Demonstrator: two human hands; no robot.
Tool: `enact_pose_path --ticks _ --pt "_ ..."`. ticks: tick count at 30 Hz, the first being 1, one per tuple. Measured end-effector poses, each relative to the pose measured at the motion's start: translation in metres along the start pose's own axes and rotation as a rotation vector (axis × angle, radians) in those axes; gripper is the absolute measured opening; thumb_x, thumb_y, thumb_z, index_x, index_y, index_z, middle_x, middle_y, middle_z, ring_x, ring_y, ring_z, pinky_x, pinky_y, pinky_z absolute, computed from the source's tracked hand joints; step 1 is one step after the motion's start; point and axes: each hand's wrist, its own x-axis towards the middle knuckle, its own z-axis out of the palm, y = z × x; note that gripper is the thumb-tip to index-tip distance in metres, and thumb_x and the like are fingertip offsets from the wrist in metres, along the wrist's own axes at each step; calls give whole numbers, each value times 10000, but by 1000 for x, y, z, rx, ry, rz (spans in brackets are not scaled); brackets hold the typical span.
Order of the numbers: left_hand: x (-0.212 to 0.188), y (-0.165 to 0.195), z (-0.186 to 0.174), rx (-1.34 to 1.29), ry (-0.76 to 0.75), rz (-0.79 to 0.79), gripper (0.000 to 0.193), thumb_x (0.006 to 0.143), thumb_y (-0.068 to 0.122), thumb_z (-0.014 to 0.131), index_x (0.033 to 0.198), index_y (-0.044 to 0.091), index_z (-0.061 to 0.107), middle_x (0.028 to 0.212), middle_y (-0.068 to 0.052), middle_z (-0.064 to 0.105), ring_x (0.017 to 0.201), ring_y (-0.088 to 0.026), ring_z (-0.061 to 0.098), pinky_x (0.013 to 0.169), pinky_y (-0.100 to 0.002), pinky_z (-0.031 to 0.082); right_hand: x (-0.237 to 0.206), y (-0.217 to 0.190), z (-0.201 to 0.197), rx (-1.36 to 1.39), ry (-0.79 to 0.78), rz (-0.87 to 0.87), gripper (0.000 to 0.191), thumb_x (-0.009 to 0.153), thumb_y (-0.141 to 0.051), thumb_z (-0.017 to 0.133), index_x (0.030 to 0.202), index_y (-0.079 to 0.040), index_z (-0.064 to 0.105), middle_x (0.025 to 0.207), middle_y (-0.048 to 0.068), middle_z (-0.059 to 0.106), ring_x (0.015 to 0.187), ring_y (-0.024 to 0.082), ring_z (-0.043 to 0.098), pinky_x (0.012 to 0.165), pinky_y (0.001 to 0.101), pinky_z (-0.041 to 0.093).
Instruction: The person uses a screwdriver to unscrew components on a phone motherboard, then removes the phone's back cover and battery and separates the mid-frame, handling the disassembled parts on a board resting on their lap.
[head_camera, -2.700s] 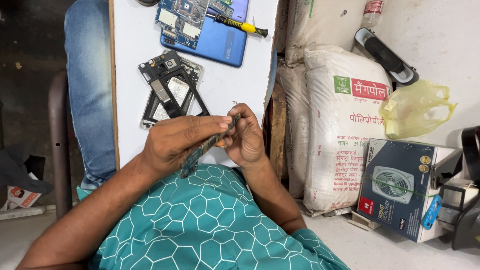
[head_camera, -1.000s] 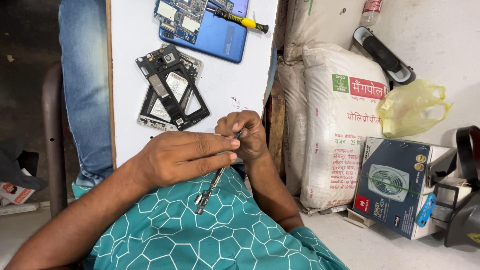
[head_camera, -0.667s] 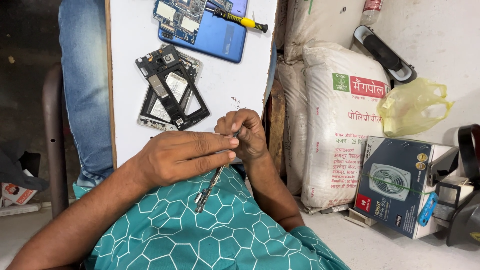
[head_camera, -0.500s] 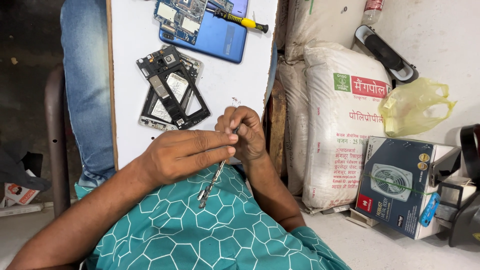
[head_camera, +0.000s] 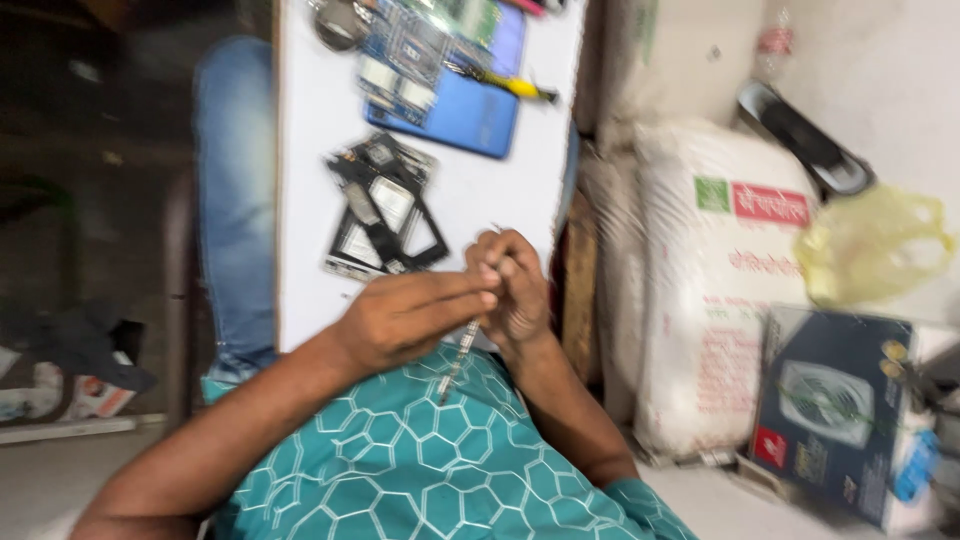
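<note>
— What have the hands got, from where you stand?

— The left hand (head_camera: 405, 318) lies flat-fingered across the front, fingers stretched toward the other hand, with a thin metal screwdriver with a ridged silvery shaft (head_camera: 455, 358) running under its fingertips. The shaft slants down, its lower end hanging over the teal shirt with a white hexagon pattern (head_camera: 420, 470). The right hand (head_camera: 515, 290) is curled closed around the tool's upper end, fingertips bunched together. Whether it pinches anything besides the tool I cannot tell; the picture is smeared with motion.

— So both grips are closed on the tool?

— The right is closed on it. The left touches it with straight fingers; how firmly it holds, I cannot tell.

— And where is that relative to the board?

— Right at the near edge of the white rectangular board (head_camera: 310, 220), toward its right corner. Just beyond the left hand, near the middle of the board, lies an opened black phone frame with bare inner parts (head_camera: 385, 210). At the far edge sits a blue phone back cover (head_camera: 470, 105) with a green circuit board (head_camera: 410, 40) on it, and a yellow-handled screwdriver (head_camera: 505, 82) across its right side.

— Off the board?

— A leg in blue jeans (head_camera: 232, 190) along its left edge; a white woven sack (head_camera: 715, 290), a yellow plastic bag (head_camera: 870, 245) and a dark blue cardboard box (head_camera: 835, 410) to the right.
</note>
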Motion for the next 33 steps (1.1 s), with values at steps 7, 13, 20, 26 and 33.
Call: enact_pose_path --ticks 7,13,20,26,33 --pt "-7 -17 15 -58 36 -58 401 909 11 779 1291 73 674 1255 -107 732 1069 -244 757 868 -332 648 12 -1 -5 -69 89 -13 171 1011 -190 625 985 -43 541 908 42 537 808 118 533 670 226 460" --pt "-7 -23 12 -154 88 -198 444 882 -16 762 1306 83 677 1272 -110 733 1102 -262 767 931 -337 640 31 -1 -5 -15 72 62 234 1011 -215 610 1106 -3 584 946 82 615 783 142 590 700 271 495" --pt "-5 -32 -32 358 265 -278 627 777 244 869 1345 111 639 1426 -198 585 1352 -404 535 1121 -497 427 43 -31 -1 -121 193 -85 185 1030 -136 596 1135 15 612 918 103 650 794 175 609 733 328 497" --pt "-20 -30 -64 480 287 -808 967 750 461 847 1503 75 379 1480 -304 408 1340 -490 417 1058 -545 379 45 -56 -2 -230 403 -94 166 1020 -143 601 1119 -11 612 914 86 631 822 174 611 734 344 500" --pt "-16 -32 -61 255 292 -1116 709 958 475 601 1519 98 385 1326 -247 640 1256 -389 614 1062 -452 463 54 -58 1 -199 344 -78 146 994 -129 616 1089 -19 617 878 124 630 787 201 620 699 380 519"
